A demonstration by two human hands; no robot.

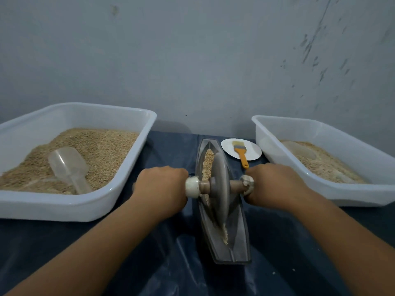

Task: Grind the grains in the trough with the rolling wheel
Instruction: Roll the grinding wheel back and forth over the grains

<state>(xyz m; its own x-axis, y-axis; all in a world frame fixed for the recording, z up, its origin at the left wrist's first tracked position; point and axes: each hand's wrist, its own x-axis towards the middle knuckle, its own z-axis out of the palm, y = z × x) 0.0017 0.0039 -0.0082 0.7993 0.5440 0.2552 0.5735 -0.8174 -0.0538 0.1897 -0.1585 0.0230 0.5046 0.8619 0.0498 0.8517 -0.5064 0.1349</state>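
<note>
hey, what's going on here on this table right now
A person is grinding grain by hand. The left hand and right hand each grip one end of the axle through the rolling wheel, which stands in the boat-shaped trough. Grains lie in the trough ahead of and behind the wheel. A left tub holds grain and a clear scoop; a right tub holds paler material. A brush rests on a small plate.

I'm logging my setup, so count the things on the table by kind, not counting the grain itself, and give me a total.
White tubs: 2, left tub and right tub
Scoop: 1, clear scoop
Trough: 1, trough
Rolling wheel: 1, rolling wheel
Plate: 1, white plate
Brush: 1, orange-handled brush
Total: 7
</note>
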